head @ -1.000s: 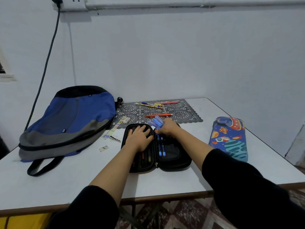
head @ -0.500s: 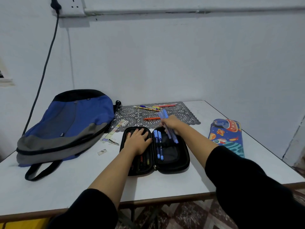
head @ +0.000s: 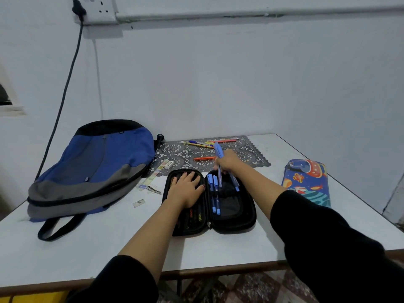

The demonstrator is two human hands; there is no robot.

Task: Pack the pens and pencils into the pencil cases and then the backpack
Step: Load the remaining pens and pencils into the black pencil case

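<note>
"How far along was it?"
"Partly. The open case held some pens; the right hand clutched blue pens above it, the left hand lay spread on it."
"What remained?"
"The far pencils, and the backpack at left."

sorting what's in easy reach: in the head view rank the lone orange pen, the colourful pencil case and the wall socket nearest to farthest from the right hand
From the right hand:
1. lone orange pen, just left of it on the mat.
2. colourful pencil case, right side of table.
3. wall socket, high, far left.
</note>
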